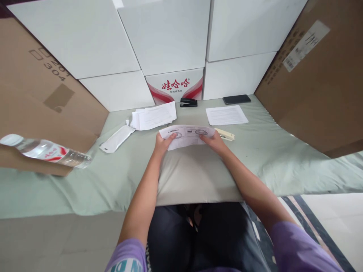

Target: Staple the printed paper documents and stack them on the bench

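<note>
White cartons wall the desk; one box reads 娃哈哈 in red. Just before it, left hand and right hand grip a stamped paper by its ends; its print is illegible.

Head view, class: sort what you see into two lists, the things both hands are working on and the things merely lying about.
In hand:
- white printed paper sheet, held by left hand and right hand

Lying about:
- stack of white printed papers
- single white printed sheet
- black stapler
- cream stapler
- black phone
- white envelope
- clear plastic water bottle
</note>
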A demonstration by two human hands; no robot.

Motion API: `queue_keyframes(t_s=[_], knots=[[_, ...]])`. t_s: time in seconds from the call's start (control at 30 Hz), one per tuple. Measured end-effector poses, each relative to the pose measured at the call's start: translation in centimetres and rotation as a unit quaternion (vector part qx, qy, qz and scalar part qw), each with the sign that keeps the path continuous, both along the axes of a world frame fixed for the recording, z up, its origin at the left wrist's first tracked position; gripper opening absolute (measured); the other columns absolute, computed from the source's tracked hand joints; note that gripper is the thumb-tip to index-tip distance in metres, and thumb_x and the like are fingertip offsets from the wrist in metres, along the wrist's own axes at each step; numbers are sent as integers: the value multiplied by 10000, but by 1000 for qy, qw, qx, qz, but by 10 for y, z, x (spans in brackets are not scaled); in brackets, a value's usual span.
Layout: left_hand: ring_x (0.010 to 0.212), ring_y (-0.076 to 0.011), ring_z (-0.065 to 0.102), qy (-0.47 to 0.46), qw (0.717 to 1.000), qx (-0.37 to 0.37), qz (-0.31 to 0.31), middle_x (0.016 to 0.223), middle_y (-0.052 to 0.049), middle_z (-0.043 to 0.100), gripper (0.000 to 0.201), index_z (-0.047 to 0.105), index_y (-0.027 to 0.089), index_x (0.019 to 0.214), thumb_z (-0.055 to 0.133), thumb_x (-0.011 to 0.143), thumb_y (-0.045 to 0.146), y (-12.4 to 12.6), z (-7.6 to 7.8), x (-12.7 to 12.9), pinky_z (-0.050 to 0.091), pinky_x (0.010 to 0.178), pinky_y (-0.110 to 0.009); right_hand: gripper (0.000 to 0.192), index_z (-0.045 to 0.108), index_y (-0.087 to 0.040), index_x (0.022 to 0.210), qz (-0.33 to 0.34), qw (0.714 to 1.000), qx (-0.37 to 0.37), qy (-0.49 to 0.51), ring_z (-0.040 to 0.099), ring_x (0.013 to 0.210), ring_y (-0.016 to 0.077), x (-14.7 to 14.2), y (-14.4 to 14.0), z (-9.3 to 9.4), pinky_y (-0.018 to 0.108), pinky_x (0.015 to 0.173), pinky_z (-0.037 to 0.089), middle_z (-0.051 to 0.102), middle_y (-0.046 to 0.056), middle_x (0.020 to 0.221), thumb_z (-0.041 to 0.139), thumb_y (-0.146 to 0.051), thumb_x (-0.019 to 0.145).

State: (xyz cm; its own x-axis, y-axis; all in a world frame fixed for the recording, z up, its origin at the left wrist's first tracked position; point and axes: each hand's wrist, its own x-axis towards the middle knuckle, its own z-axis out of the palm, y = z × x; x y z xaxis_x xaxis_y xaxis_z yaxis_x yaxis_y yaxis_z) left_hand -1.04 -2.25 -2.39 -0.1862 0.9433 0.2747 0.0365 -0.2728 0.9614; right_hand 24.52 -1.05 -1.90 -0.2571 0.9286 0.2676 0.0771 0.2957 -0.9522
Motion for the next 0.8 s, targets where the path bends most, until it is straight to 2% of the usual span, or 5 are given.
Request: queue_keyframes(t_s=[0.27, 0.57, 0.67, 0.73, 0.8], knots=[[1061, -296, 730, 50, 998, 0, -24, 1091, -141, 779, 571, 764, 139, 1036, 773, 728, 620, 2, -5, 2, 565, 991, -409, 445, 749, -228, 1062, -27, 999, 24, -35, 705, 1082, 278, 2, 2, -1, 443, 992, 536, 766, 69, 1119, 665, -602, 835], [1156, -315, 689, 114, 992, -24, -54, 1184, -165, 748, 620, 742, 126, 1102, 709, 776, 653, 9, -17, -2, 532, 1037, -442, 338, 716, -192, 1062, -46, 998, 20, -37, 683, 1115, 269, 1, 10, -10, 466, 1051, 506, 755, 80, 1137, 695, -418, 812], [1152, -326, 689, 120, 991, -44, -26, 1193, -165, 744, 598, 734, 120, 1121, 689, 803, 625, 13, -21, -7, 534, 1031, -450, 288, 721, -178, 967, -55, 998, -36, -5, 717, 929, 251, 6, 12, -6, 428, 906, 581, 771, 73, 968, 733, -392, 775], [1133, -339, 694, 136, 987, -80, -4, 1159, -159, 756, 545, 743, 123, 1083, 699, 802, 588, 16, -22, -12, 543, 1011, -455, 295, 700, -177, 998, -80, 994, -62, 50, 712, 761, 207, 14, 12, 2, 361, 742, 603, 756, 47, 846, 701, -394, 799], [1102, -349, 703, 149, 980, -128, -15, 1115, -154, 769, 496, 749, 127, 1041, 718, 787, 552, 17, -22, -17, 549, 992, -464, 305, 650, -192, 1065, -137, 983, -51, 112, 692, 660, 164, 28, 14, 12, 293, 618, 579, 741, 19, 805, 630, -401, 843]])
